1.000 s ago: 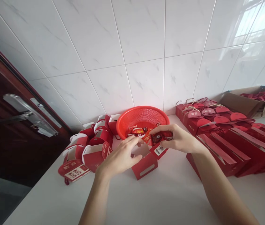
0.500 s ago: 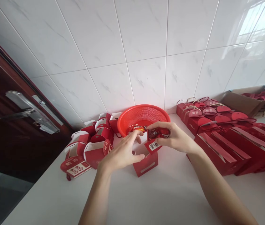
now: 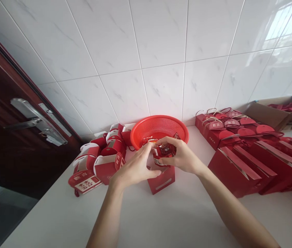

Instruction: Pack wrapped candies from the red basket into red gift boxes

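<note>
In front of the basket, an upright red paper gift box [image 3: 161, 181] stands open at the top on the white table. My left hand [image 3: 134, 168] curves around its left side, thumb across the near rim and fingers toward the back edge. Pinched in my right hand [image 3: 184, 156] are red-wrapped sweets [image 3: 165, 150], held right over the box's opening. One packet has a pale printed label; the fingers partly cover them. Behind both hands sits a red plastic basket [image 3: 158, 124] with more wrapped sweets [image 3: 149, 140] inside.
Several red gift boxes [image 3: 106, 168] cluster on the left. Handled red boxes [image 3: 239, 125] and taller red bags [image 3: 235, 172] fill the right side. Against the tiled wall is a cardboard box [image 3: 270, 112] holding red ribbon-like material. A dark door [image 3: 8, 137] borders the table's left.
My right hand has moved left and slightly inward, bringing the sweets from the box's right side to over its opening. My left hand stays at the box.
</note>
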Action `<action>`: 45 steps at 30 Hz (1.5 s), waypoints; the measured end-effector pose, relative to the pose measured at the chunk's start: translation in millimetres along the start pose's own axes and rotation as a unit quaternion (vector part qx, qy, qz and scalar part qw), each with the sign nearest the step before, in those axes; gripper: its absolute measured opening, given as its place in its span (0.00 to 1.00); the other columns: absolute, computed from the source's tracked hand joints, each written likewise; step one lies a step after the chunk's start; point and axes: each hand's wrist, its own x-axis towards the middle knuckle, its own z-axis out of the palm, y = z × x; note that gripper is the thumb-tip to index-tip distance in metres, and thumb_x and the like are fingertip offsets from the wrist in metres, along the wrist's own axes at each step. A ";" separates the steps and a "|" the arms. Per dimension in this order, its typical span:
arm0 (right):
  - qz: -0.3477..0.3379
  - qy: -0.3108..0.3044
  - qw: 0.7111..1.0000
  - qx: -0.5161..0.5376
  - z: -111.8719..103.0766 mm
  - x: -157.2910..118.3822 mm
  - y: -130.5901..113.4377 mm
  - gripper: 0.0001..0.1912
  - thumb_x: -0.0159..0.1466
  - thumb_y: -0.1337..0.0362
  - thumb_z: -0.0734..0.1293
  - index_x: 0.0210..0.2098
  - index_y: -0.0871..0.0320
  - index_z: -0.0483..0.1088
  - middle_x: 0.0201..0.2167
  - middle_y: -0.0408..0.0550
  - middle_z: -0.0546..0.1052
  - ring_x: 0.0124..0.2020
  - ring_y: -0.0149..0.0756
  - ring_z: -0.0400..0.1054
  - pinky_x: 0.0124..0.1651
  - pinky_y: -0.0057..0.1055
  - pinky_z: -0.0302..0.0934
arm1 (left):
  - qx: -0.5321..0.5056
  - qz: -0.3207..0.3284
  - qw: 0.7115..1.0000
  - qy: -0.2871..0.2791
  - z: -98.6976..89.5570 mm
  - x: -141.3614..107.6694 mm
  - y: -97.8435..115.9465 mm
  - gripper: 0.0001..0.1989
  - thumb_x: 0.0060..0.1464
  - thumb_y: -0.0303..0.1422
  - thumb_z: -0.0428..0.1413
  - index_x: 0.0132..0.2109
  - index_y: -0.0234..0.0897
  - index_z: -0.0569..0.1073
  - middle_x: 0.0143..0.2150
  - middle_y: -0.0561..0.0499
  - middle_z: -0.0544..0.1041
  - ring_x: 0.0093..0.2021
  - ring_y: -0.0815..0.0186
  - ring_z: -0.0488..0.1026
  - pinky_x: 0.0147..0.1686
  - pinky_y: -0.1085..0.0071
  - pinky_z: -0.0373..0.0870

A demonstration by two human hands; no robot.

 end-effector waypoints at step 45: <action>-0.105 0.203 0.965 0.128 37.8 8.6 13.2 0.12 0.70 0.57 0.60 0.43 0.54 0.71 0.41 0.47 0.77 0.44 0.38 0.72 0.52 0.39 0.67 | -0.005 0.039 0.999 0.015 6.3 -1.3 -1.8 0.50 0.53 0.36 0.63 0.74 0.53 0.42 0.57 0.46 0.72 0.58 0.53 0.71 0.48 0.62 0.73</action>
